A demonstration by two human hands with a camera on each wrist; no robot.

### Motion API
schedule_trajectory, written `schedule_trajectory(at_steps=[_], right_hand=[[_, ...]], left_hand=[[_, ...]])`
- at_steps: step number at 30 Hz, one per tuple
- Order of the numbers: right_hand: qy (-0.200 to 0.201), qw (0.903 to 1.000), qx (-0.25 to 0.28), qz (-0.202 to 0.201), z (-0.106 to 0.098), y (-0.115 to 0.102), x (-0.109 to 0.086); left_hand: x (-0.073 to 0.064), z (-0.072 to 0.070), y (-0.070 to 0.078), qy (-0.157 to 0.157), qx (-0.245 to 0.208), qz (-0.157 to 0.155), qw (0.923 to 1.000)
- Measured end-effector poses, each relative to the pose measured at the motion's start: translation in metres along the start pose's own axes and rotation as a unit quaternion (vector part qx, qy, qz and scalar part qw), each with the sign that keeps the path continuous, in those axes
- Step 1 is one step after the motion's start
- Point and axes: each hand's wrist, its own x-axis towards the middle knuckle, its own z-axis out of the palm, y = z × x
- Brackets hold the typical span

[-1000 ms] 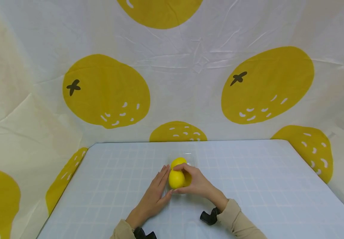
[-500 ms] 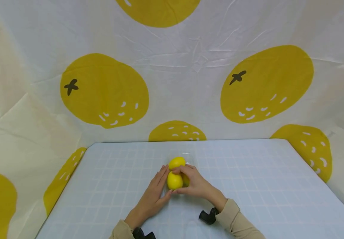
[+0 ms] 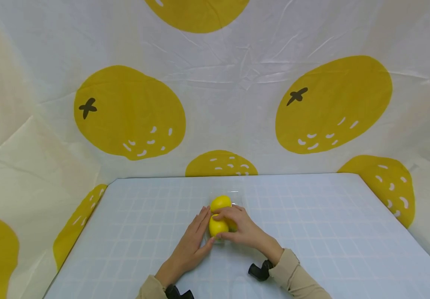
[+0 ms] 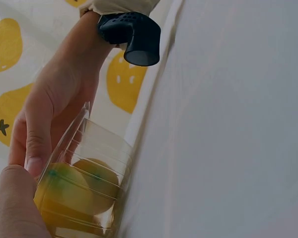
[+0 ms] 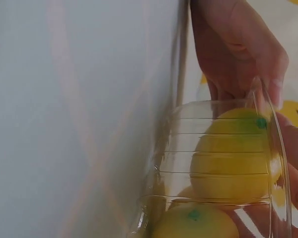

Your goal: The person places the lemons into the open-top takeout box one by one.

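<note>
Near the middle of the table stands a clear ribbed plastic box point(image 5: 228, 201) holding yellow lemons with green-tinged ends. In the head view the far lemon point(image 3: 220, 203) lies fully in sight, and part of another shows under my right hand. My right hand point(image 3: 242, 226) holds the near lemon point(image 3: 217, 226), thumb at its near side and fingertips over its far side. Along the box's left wall rests my left hand point(image 3: 190, 243), its fingers straight and together. Through the wall in the left wrist view, two lemons point(image 4: 64, 196) are visible.
A white table point(image 3: 143, 220) with a pale checked cover lies beneath. A cloth point(image 3: 229, 104) printed with large yellow fruit hangs behind and at the sides. Black wrist camera mounts point(image 3: 260, 270) are strapped at both cuffs.
The near lemon has settled slightly lower and apart from the far one, which now shows more fully. My right fingertips shift slightly left over the near lemon. The left hand stays put.
</note>
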Motion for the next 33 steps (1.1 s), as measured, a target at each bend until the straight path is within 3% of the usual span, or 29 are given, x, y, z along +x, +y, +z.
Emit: schedule_trajectory(at_steps=[8, 20, 33], right_hand=[[-0.017, 0.9998, 0.008, 0.009, -0.0035, -0.0029, -0.0002], [-0.051, 0.9974, -0.049, 0.014, -0.0037, -0.0087, 0.0015], [-0.02, 0.9961, -0.085, -0.007, 0.0013, -0.0057, -0.0004]], left_hand=[[-0.0002, -0.0002, 0.0008, -0.003, -0.002, -0.003, 1.0], [0.0003, 0.0, -0.0001, -0.003, -0.006, 0.0, 1.0], [0.0011, -0.0015, 0.0006, -0.008, -0.009, -0.001, 0.9999]])
